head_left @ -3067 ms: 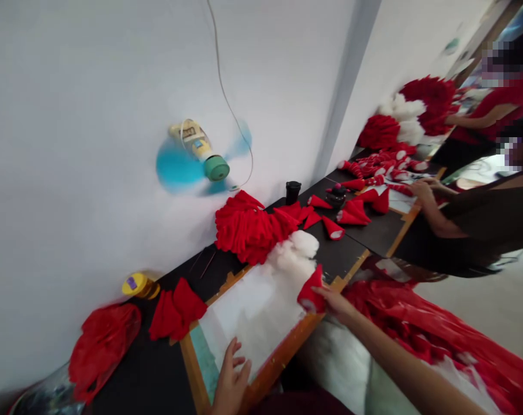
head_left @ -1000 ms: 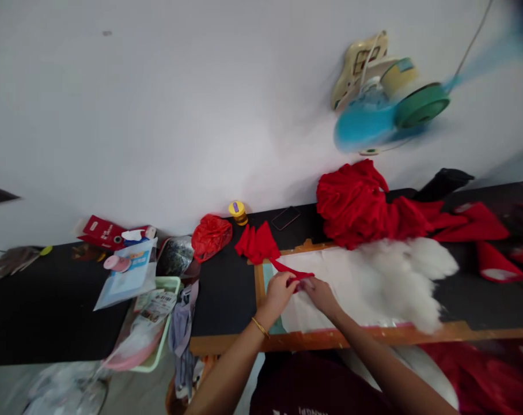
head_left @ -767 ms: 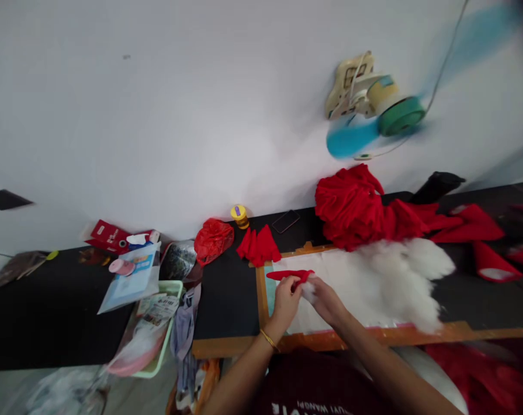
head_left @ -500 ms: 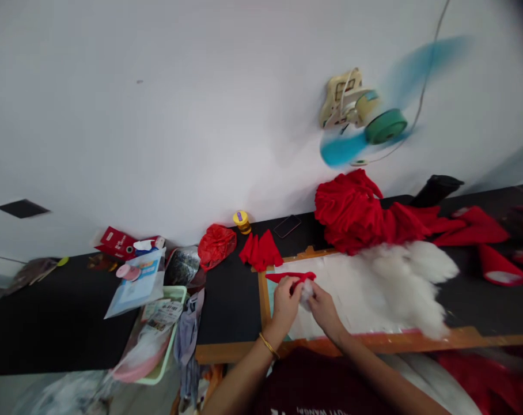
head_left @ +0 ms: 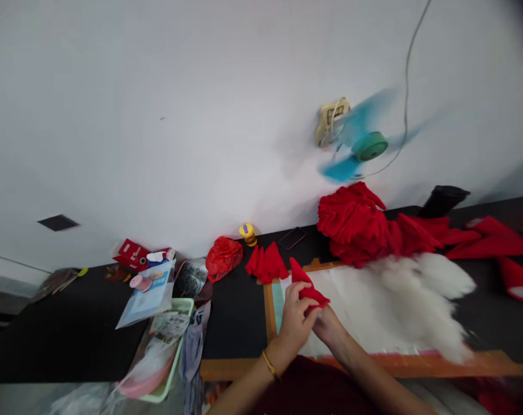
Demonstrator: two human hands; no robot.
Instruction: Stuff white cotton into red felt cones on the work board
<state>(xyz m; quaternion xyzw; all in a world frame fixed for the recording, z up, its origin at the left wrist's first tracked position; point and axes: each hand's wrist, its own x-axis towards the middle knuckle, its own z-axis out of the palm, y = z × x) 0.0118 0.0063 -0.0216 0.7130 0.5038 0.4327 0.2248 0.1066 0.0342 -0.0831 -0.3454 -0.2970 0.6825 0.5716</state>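
My left hand [head_left: 296, 314], with a yellow bracelet at its wrist, is closed around a red cloth cone [head_left: 303, 281]. The cone's tip points up and away from me. At the cone's lower, wide end is my right hand [head_left: 328, 327]; its fingers are hidden behind the cone and my left hand. A large heap of white fibre stuffing [head_left: 417, 300] lies to the right on a white sheet [head_left: 354, 308]. Just behind my left hand are several folded red cloth pieces [head_left: 266, 263].
A big red cloth pile [head_left: 352, 225] sits against the wall, below a spinning blue fan [head_left: 369, 146]. Red cones [head_left: 490, 239] lie far right near a black cylinder [head_left: 445, 199]. Leftward are a yellow-lidded jar [head_left: 247, 233], a red bag [head_left: 223, 258], a phone [head_left: 292, 238] and a green basket [head_left: 175, 360].
The red cone has turned from lying sideways to pointing up and away. The white tuft between my hands is now mostly out of sight, and my right hand has moved under the cone's wide end.
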